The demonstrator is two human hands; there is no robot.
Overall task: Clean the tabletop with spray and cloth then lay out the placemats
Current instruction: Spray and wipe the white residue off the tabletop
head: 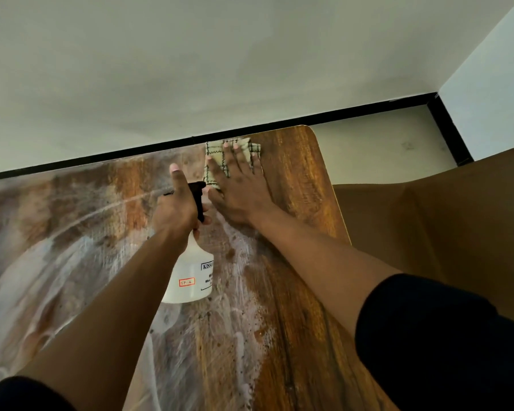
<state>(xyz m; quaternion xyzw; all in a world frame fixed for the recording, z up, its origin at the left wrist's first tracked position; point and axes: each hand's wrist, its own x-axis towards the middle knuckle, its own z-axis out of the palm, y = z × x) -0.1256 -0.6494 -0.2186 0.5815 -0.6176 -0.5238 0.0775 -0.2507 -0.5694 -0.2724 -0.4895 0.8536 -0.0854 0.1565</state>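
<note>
While the left hand (177, 210) grips the neck of a white spray bottle (190, 274), index finger extended, above the wet, streaked wooden worktop (291, 292), the right hand (238, 188) presses flat, fingers spread, on a checked cloth (220, 155) near the worktop's far corner by the wall.

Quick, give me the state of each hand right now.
Left hand: closed in a grip on the spray bottle, held above the table.
Right hand: open, fingers straight, pressing the checked cloth flat on the table.
</note>
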